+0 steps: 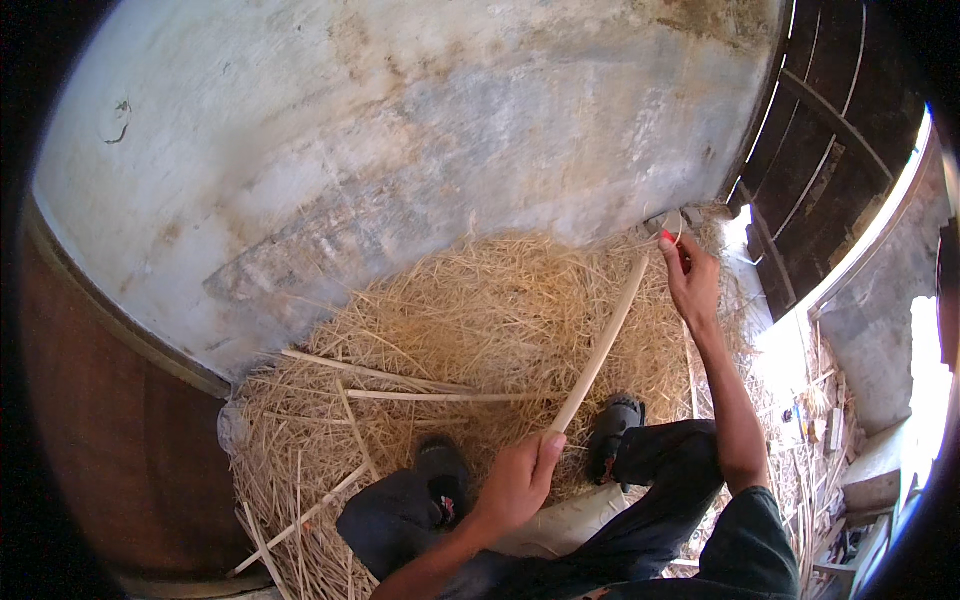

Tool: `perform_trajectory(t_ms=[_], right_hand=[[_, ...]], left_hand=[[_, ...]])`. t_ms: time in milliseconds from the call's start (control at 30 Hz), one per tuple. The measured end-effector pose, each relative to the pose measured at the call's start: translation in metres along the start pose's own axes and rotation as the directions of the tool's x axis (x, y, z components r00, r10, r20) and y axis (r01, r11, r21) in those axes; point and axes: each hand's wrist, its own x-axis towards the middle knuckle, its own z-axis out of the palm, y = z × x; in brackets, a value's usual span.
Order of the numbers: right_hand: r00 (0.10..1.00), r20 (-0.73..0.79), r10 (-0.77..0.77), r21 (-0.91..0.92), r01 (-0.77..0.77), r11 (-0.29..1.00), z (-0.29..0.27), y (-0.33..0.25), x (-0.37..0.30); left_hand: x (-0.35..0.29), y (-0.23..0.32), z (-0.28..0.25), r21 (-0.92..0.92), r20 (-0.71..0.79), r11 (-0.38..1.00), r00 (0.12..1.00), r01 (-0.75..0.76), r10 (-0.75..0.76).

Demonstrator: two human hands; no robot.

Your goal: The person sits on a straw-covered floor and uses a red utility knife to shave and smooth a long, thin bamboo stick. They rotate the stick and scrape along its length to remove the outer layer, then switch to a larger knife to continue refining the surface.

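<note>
My left hand [522, 478] is closed round the lower end of a pale bamboo strip [603, 355], which slants up and away to the right. Beyond the strip's far end, my right hand [694, 280] is closed on a small red-handled tool [668, 237]. Its blade, if any, cannot be made out. A thin pale curl [681, 228] shows at the fingertips of that hand. The right hand looks slightly apart from the strip's tip.
A deep heap of shavings [470, 310] covers the floor up to the stained wall [420, 150]. Long strips [440, 396] lie on it at the left. My shoes [612, 430] rest among the shavings. A dark plank door [820, 140] stands at the right, a brown panel [110, 420] at the left.
</note>
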Motion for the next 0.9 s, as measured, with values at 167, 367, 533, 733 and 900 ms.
perform_trajectory(t_ms=[167,367,533,733,900], right_hand=[[0.851,0.514,0.110,-0.269,0.039,0.962,0.016,0.033,-0.023],[0.738,0.655,0.164,-0.448,0.204,0.871,0.010,0.026,-0.045],[0.925,0.372,-0.070,0.055,0.053,0.997,-0.005,-0.063,-0.051],[0.775,0.377,-0.507,0.403,0.356,0.843,0.009,-0.088,-0.106],[0.731,0.422,-0.536,0.371,0.400,0.838,0.018,-0.098,-0.125]], left_hand=[[0.008,-0.004,-0.014,-0.242,0.129,0.942,0.970,0.231,-0.204],[0.019,0.005,-0.023,-0.487,0.215,0.833,0.960,0.263,-0.178],[0.022,-0.003,-0.014,-0.444,0.118,0.884,0.988,0.146,-0.103],[0.025,0.001,-0.007,-0.401,0.064,0.911,0.995,0.094,-0.074],[0.026,-0.010,-0.007,-0.329,-0.036,0.944,0.999,0.013,-0.026]])
